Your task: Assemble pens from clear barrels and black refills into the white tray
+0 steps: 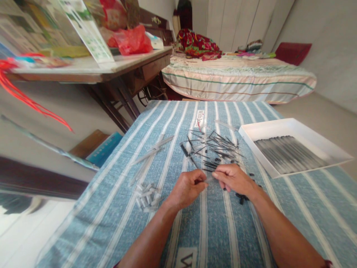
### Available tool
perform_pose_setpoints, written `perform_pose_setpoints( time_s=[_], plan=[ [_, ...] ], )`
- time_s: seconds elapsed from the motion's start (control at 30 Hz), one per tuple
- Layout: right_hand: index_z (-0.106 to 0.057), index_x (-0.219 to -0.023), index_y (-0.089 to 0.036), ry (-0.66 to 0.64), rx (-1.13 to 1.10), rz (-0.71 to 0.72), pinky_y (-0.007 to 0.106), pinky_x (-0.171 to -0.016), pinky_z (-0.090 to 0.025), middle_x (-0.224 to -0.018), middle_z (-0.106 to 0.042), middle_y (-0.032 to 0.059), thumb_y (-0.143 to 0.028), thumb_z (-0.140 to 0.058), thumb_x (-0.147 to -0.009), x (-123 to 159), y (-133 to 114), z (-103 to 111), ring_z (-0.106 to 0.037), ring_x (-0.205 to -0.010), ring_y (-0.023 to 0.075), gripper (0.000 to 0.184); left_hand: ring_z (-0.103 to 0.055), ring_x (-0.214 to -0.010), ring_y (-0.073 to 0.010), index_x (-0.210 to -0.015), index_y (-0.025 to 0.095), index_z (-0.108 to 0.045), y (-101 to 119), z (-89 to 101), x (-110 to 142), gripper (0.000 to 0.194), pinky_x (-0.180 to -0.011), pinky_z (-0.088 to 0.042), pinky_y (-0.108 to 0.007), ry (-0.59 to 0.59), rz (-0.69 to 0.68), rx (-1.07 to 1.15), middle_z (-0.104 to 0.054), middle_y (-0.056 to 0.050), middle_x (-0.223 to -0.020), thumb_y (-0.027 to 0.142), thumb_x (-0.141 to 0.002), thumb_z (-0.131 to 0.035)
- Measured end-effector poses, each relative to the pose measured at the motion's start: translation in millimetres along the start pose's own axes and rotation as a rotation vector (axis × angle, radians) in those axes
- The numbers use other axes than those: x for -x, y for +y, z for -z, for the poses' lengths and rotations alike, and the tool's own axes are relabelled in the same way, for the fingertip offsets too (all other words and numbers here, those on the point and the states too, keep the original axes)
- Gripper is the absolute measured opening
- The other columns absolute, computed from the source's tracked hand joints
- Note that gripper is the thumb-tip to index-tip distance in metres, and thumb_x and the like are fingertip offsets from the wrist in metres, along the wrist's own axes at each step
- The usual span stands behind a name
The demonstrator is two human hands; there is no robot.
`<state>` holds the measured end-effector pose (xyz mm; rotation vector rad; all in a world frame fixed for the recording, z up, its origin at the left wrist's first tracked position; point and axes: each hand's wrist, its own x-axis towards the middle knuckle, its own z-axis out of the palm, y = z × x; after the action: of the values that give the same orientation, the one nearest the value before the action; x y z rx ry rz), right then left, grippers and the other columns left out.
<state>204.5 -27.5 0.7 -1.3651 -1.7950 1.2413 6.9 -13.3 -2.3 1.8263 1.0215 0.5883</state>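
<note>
My left hand point(188, 186) and my right hand point(235, 179) meet over the near middle of the table, fingertips closed in a pinch. Between them shows a translucent plastic pen piece point(209, 179); its exact shape is blurred and partly covered by fingers. Just beyond the hands lie scattered black pen refills point(223, 143). A pen with a black end point(184, 150) lies among them. Small black plugs point(241, 198) are beside my right wrist. Left of my left hand sit clear pen caps point(146, 195) in a pile, with clear pen barrels point(152, 154) behind them.
An open white box point(275, 169) with a row of pens point(287, 150) stands at the right. Blue striped cloth point(117, 219) covers the table. A side desk point(103, 76) with a red bag point(134, 40) is at left, a bed point(237, 76) behind.
</note>
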Motion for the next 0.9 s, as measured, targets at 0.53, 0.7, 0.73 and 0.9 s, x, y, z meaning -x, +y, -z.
perform_pose_setpoints(
  time_s=[0.53, 0.7, 0.73, 0.9],
  plan=[
    [-0.052, -0.069, -0.018, -0.022, -0.053, -0.035, 0.017, -0.037, -0.034, -0.05, -0.055, -0.0053, -0.034, -0.054, -0.08, 0.3, -0.4, 0.3, -0.047, -0.035, 0.0073, 0.019, -0.044, -0.054, -0.0086, -0.07, 0.015, -0.055, 1.0, -0.7, -0.7, 0.005, -0.051, -0.032, -0.019, 0.014, 0.001, -0.062, -0.05, 0.004, -0.058, 0.019, -0.074, -0.054],
    [-0.048, -0.064, -0.019, -0.014, -0.111, -0.073, 0.016, -0.033, -0.03, -0.043, -0.053, -0.0067, -0.035, -0.05, -0.081, -1.7, 1.1, -4.9, -0.043, -0.03, 0.0063, 0.023, -0.047, -0.055, -0.0095, -0.07, 0.016, -0.056, 4.4, -0.1, 0.4, 0.007, -0.053, -0.033, -0.02, 0.048, -0.052, -0.182, -0.052, 0.004, -0.058, 0.018, -0.076, -0.052],
    [-0.047, -0.064, -0.019, -0.012, -0.14, -0.087, 0.016, -0.032, -0.029, -0.042, -0.053, -0.0069, -0.036, -0.05, -0.081, -2.3, 1.9, -6.2, -0.043, -0.029, 0.0062, 0.025, -0.048, -0.057, -0.01, -0.07, 0.016, -0.056, 5.5, -0.1, 0.8, 0.008, -0.054, -0.034, -0.02, 0.061, -0.074, -0.229, -0.053, 0.003, -0.059, 0.017, -0.076, -0.052],
    [-0.044, -0.06, -0.019, 0.014, -0.37, -0.193, 0.015, -0.027, -0.023, -0.036, -0.052, -0.0067, -0.039, -0.053, -0.078, -5.1, 4.0, -12.3, -0.036, -0.023, 0.0057, 0.029, -0.053, -0.07, -0.0147, -0.073, 0.016, -0.056, 8.1, -2.8, 2.8, 0.013, -0.064, -0.039, -0.024, 0.146, -0.228, -0.497, -0.057, -0.003, -0.07, 0.016, -0.082, -0.046]
  ],
)
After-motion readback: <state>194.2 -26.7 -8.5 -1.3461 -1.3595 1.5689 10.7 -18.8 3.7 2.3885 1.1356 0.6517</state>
